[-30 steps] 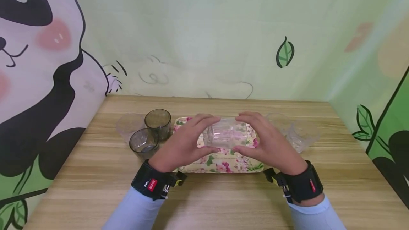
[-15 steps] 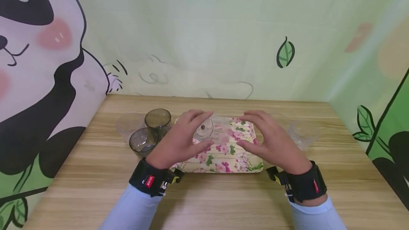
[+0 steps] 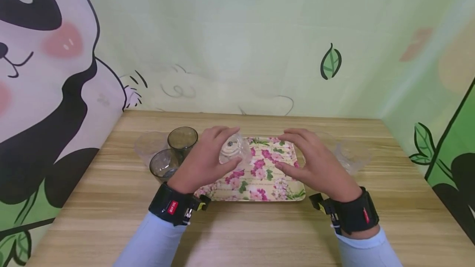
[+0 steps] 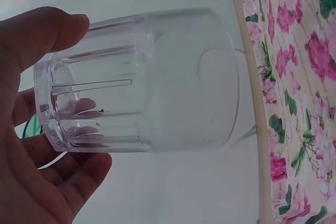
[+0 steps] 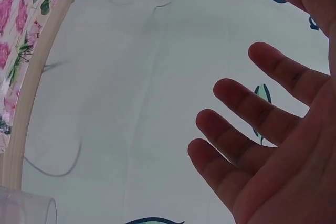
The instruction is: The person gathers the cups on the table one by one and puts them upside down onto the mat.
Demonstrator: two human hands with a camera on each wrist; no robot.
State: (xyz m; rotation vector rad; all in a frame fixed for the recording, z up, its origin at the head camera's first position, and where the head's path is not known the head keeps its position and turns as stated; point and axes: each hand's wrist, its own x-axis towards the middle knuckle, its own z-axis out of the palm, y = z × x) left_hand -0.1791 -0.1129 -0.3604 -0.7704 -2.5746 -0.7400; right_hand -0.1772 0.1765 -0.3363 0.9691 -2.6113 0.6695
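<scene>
My left hand (image 3: 205,160) holds a clear glass tumbler (image 3: 237,151) over the left part of the flowered tray (image 3: 256,186). The left wrist view shows thumb and fingers around the fluted base end of the tumbler (image 4: 152,82); its plain mouth points down toward the tray, with a gap between. In the head view the round base faces up at me. Over the tray's right side is my right hand (image 3: 319,168), its relaxed fingers parted from the thumb. The right wrist view finds nothing in that hand (image 5: 283,124).
Left of the tray stand two smoky dark glasses (image 3: 183,139) and a clear glass (image 3: 146,145), close by my left wrist. Clear glassware (image 3: 352,158), hard to make out, is at the right behind my right hand. A printed cloth wall (image 3: 237,52) rises behind the wooden table (image 3: 259,234).
The tumbler lay sideways between both hands. My right hand has let go of it, and my left hand has moved it left and turned its base upward.
</scene>
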